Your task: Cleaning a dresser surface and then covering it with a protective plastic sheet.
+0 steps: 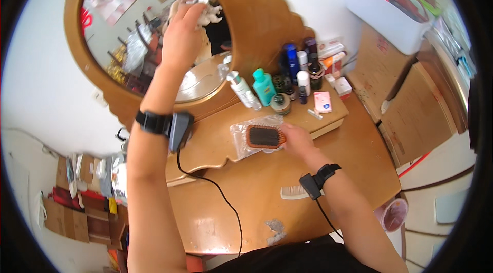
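My left hand [183, 34] is raised in front of the oval mirror [72, 21], fingers closed on a white, crumpled, cloth-like thing [210, 15] whose kind I cannot make out. Lower on the right, my right hand [297, 139] grips the handle of a paddle hairbrush [263, 137] with a reddish-brown rim and dark bristle pad. The bristle side faces up, over a clear plastic bag [240, 134] on the dresser's raised shelf. A pale comb [292, 192] lies on the tabletop near my right wrist. Each wrist wears a strapped black device with a cable.
Behind the brush stand a turquoise bottle [264, 87], a white bottle [239, 88], a blue bottle [291, 62] and several jars. A small pink box [322, 102] sits right of them. Cardboard boxes [418, 114] and a white bin [380, 14] flank the dresser [215, 221].
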`<state>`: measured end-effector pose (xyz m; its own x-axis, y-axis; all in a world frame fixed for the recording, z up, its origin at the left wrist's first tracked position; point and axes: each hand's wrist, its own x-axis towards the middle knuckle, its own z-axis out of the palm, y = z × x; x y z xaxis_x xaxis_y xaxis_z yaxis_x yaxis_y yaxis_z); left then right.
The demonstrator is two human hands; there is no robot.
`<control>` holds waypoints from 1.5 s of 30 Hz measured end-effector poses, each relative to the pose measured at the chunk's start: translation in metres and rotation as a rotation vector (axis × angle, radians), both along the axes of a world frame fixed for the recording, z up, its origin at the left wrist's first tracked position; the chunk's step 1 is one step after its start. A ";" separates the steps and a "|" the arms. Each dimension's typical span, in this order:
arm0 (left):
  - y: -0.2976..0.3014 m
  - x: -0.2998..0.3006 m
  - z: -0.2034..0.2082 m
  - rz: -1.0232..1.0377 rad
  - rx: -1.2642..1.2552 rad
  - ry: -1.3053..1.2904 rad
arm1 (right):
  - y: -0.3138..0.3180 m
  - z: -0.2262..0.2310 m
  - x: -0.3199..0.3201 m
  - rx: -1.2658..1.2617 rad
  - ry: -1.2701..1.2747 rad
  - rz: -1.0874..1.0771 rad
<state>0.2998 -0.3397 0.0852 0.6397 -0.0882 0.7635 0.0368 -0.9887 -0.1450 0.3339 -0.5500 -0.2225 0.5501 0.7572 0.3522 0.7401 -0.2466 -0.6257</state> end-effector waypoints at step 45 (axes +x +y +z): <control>0.085 -0.416 -0.319 0.526 -0.544 0.150 | 0.120 0.040 -0.080 -0.389 -0.316 0.010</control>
<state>-0.1158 -0.2551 -0.2335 0.5932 0.6195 0.5142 0.5403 -0.7798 0.3162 0.2544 -0.4296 -0.1828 0.4542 0.8703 0.1907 0.8821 -0.4092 -0.2334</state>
